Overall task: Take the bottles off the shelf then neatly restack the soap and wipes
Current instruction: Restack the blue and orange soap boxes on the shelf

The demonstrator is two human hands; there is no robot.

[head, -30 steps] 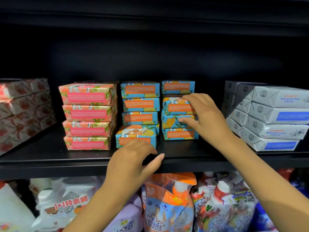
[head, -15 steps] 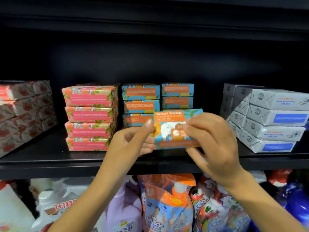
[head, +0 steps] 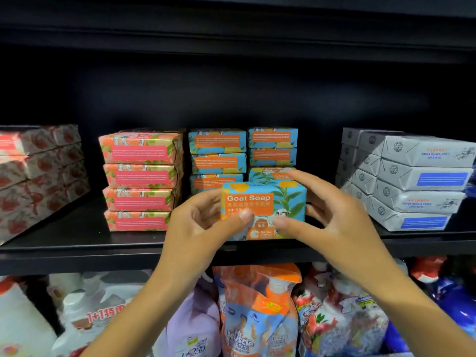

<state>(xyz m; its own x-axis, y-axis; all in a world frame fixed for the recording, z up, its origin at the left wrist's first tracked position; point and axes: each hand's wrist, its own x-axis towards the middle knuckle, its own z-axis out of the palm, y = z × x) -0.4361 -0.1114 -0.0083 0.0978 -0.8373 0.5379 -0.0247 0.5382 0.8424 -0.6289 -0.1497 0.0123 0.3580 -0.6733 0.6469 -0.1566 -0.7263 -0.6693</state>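
**Item in hand:** Goat Soap bar [head: 264, 202], blue wrapper, front label facing the camera. It is held level just above the front of the shelf [head: 77, 243], close before the blue stacks.

**Left hand** [head: 203, 222]: thumb pressed on the bar's front face, fingers curled behind its left end.
**Right hand** [head: 332, 217]: thumb on the lower front, fingers arched over the top and right end. Both hands grip the bar.

**Stock, by clock from the bar:**
- Ten o'clock: pink soap stack [head: 141, 179], four high and squared.
- Twelve o'clock: blue soap columns [head: 217, 155]. The right column has one bar lying label-up, partly hidden.
- Three o'clock: white soap stack [head: 417, 181], orderly.
- Nine o'clock: red-patterned packs [head: 38, 171], rows angled. I cannot tell whether they are soap or wipes.
- Six o'clock, lower shelf: bottles and pouches [head: 260, 313].

**Progress:** no bottle stands on the soap shelf, so the clearing looks done. Restacking appears to be midway. The blue section is unfinished, with the held bar unplaced and the right column uneven.
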